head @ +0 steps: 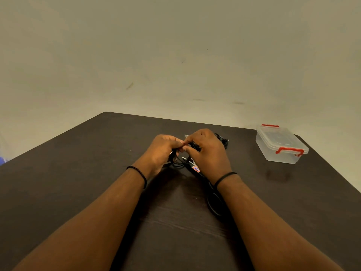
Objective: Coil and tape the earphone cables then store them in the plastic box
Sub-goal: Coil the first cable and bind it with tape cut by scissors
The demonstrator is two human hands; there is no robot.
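Black cables (178,160) are pinched between the left hand (163,151) and right hand (207,153) above the counter (78,173); scissors (213,200), apparently, lie beneath. The lidded box (281,145) is set far right.

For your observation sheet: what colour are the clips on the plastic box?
Red, on the clear box; seen best in the head view.
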